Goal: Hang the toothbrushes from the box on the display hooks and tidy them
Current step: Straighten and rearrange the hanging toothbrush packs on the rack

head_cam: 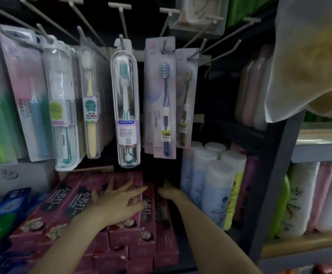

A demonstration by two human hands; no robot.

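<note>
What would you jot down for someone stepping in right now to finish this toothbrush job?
Left hand: open, fingers spread flat on the pink toothpaste boxes under the hooks.
Right hand: reaching into the dark gap beside the boxes; fingers hidden, so grip unknown.
Toothbrush packs already hang on the hooks, among them the clear case, the blue brush card and the smaller card beside it.
The hook at far right is bare.
The supply box is not in view.
Left: check what the right hand fetches, hang it, straighten the rows.

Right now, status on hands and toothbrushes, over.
Left hand flat on pink toothpaste boxes. Right hand reaching into dark gap, grip hidden. Toothbrush packs hanging; neither hand holds one.
</note>
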